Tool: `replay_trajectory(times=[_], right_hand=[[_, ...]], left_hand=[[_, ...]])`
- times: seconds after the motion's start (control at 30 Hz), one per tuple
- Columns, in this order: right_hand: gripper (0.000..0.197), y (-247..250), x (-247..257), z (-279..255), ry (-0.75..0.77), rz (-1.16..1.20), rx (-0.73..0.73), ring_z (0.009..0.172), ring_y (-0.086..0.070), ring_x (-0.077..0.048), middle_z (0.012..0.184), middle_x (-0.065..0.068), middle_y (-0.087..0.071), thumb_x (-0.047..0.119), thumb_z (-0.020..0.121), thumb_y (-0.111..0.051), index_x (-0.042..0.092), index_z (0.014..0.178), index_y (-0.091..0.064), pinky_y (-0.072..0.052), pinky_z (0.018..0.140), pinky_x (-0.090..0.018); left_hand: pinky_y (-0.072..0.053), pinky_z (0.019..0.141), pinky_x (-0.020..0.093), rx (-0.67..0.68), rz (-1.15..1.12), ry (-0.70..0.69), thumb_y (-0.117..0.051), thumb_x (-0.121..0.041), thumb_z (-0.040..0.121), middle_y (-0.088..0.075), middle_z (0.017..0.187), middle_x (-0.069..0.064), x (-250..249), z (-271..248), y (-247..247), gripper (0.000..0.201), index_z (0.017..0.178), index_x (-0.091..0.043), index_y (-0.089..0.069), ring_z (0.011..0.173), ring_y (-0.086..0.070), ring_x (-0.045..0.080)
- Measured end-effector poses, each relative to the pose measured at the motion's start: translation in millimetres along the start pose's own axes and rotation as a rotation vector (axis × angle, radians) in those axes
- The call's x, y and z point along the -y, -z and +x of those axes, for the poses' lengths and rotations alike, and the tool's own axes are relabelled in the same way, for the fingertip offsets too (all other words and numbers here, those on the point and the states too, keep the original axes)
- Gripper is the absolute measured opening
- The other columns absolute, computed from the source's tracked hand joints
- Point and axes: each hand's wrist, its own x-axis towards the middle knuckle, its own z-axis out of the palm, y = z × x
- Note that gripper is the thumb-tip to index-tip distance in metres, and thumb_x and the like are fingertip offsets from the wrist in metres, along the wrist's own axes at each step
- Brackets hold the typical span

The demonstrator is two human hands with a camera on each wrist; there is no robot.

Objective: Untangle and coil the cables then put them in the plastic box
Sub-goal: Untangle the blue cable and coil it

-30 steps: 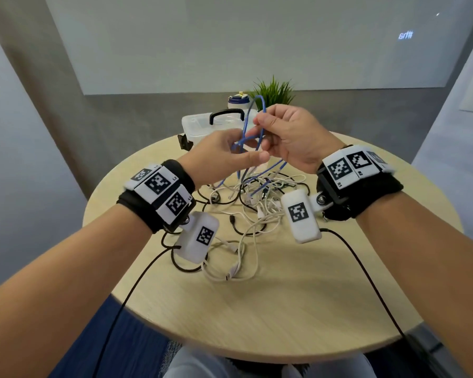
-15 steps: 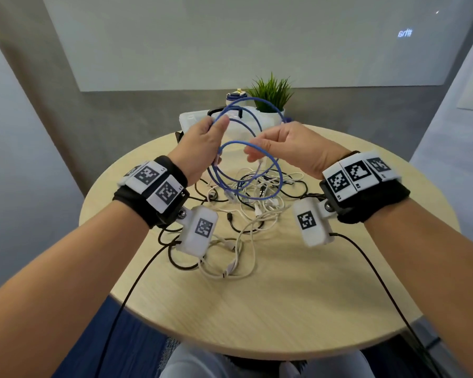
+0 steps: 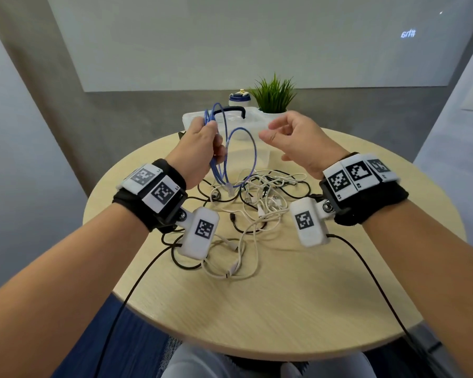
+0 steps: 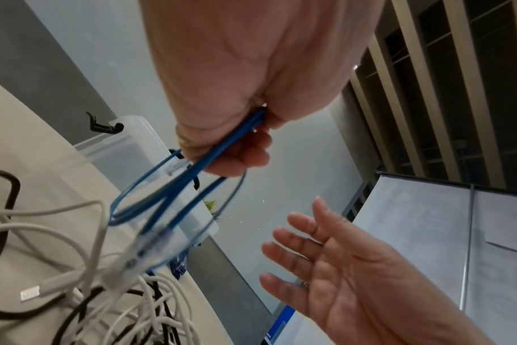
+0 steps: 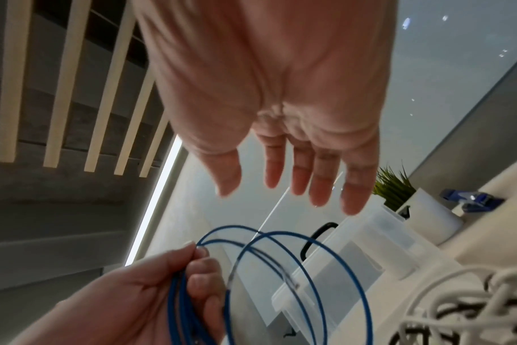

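My left hand (image 3: pixel 200 143) grips a blue cable (image 3: pixel 253 148) wound into a few loops above the table; its clear plug (image 3: pixel 230 188) hangs at the bottom. The left wrist view shows fingers curled round the blue cable (image 4: pixel 221 149). My right hand (image 3: pixel 290 135) hovers to the right of the loops, fingers relaxed, holding nothing; in the right wrist view the right hand (image 5: pixel 295 182) is spread above the blue cable (image 5: pixel 295 268). A tangle of white and black cables (image 3: pixel 260 203) lies on the round table. The clear plastic box (image 3: pixel 243 122) with a black handle stands behind the hands.
A small potted plant (image 3: pixel 273 94) and a white-and-blue bottle (image 3: pixel 239 99) stand behind the box at the table's far edge. The wooden table (image 3: pixel 298 296) has bare surface near me. Black wrist-camera leads trail off the front edge.
The right hand let go of the blue cable and drew away to the right. The left hand now holds the gathered loops alone, turned more edge-on.
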Motion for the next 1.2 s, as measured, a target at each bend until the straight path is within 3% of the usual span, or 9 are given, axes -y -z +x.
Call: replay_trajectory(times=[0.1,0.17,0.3,0.4,0.53,0.67,0.8,1.03,1.2], right_hand=[[0.032,-7,5,-3,-0.127,0.118,0.093,0.096,-0.059,-0.018,0.096,-0.001,-0.064,0.048,0.094,-0.049,0.020,0.086,-0.062,-0.051,0.092,-0.045],[0.036,-13,8,-5,-0.150,0.107,0.171,0.104,-0.060,-0.019,0.102,-0.003,-0.067,0.047,0.097,-0.045,0.017,0.093,-0.065,-0.048,0.094,-0.043],[0.019,-24,9,-10,-0.052,0.016,0.282,0.100,-0.062,-0.012,0.102,-0.001,-0.071,0.031,0.094,-0.058,0.016,0.101,-0.067,-0.045,0.083,-0.027],[0.008,-29,5,-8,-0.007,0.042,0.215,0.096,-0.068,-0.015,0.090,-0.002,-0.075,0.023,0.090,-0.062,0.018,0.088,-0.069,-0.046,0.095,-0.035],[0.015,-28,10,-7,-0.099,0.204,0.150,0.090,-0.069,-0.018,0.090,-0.009,-0.072,0.014,0.095,-0.045,0.017,0.084,-0.055,-0.047,0.077,-0.027],[0.019,-25,10,-4,-0.171,0.453,0.110,0.063,-0.064,-0.030,0.066,-0.009,-0.054,0.008,0.098,-0.029,0.013,0.085,-0.041,-0.051,0.079,-0.051],[0.027,-27,4,-4,-0.093,0.183,0.094,0.056,-0.052,-0.018,0.065,-0.005,-0.048,0.015,0.101,-0.031,0.016,0.083,-0.051,-0.047,0.059,-0.032],[0.031,-31,0,-14,-0.061,0.099,0.266,0.079,-0.069,-0.030,0.058,-0.001,-0.065,0.019,0.103,-0.028,0.016,0.081,-0.049,-0.048,0.067,-0.033],[0.030,-33,7,-20,-0.054,0.226,0.299,0.053,-0.059,-0.015,0.063,-0.005,-0.062,0.016,0.105,-0.028,0.013,0.082,-0.047,-0.041,0.050,-0.025]], left_hand=[[-0.042,0.065,0.031,0.097,0.037,-0.013,-0.032,-0.022,0.103,-0.046,0.074,0.002,-1,-5,-5,0.017,0.089,-0.020,-0.041,0.063,-0.049,0.015],[-0.045,0.072,0.035,0.148,0.056,-0.007,-0.033,-0.026,0.103,-0.048,0.078,0.000,-1,-8,-8,0.016,0.091,-0.023,-0.043,0.069,-0.052,0.013],[-0.050,0.077,0.040,0.214,-0.022,0.010,-0.036,-0.027,0.102,-0.049,0.086,0.000,-4,-13,-14,0.014,0.095,-0.026,-0.048,0.079,-0.052,0.014],[-0.052,0.072,0.039,0.219,-0.075,0.009,-0.037,-0.026,0.102,-0.049,0.092,0.000,-7,-14,-15,0.015,0.091,-0.025,-0.048,0.079,-0.051,0.013],[-0.051,0.073,0.039,0.202,-0.088,0.006,-0.038,-0.026,0.102,-0.053,0.088,-0.001,-9,-13,-13,0.017,0.089,-0.024,-0.048,0.075,-0.054,0.012],[-0.051,0.062,0.032,0.154,-0.138,0.014,-0.040,-0.020,0.101,-0.056,0.076,-0.002,-9,-10,-10,0.013,0.091,-0.019,-0.048,0.061,-0.056,0.011],[-0.054,0.063,0.033,0.186,-0.250,0.031,-0.047,-0.016,0.099,-0.056,0.074,-0.001,-10,-10,-7,0.011,0.088,-0.015,-0.050,0.059,-0.058,0.011],[-0.059,0.067,0.037,0.132,-0.409,0.038,-0.047,-0.013,0.098,-0.057,0.070,0.002,-16,-8,-9,0.009,0.091,-0.008,-0.050,0.059,-0.060,0.010],[-0.059,0.064,0.038,0.006,-0.508,0.072,-0.045,-0.014,0.099,-0.056,0.072,0.007,-9,2,-9,0.014,0.092,-0.003,-0.050,0.064,-0.064,0.015]])
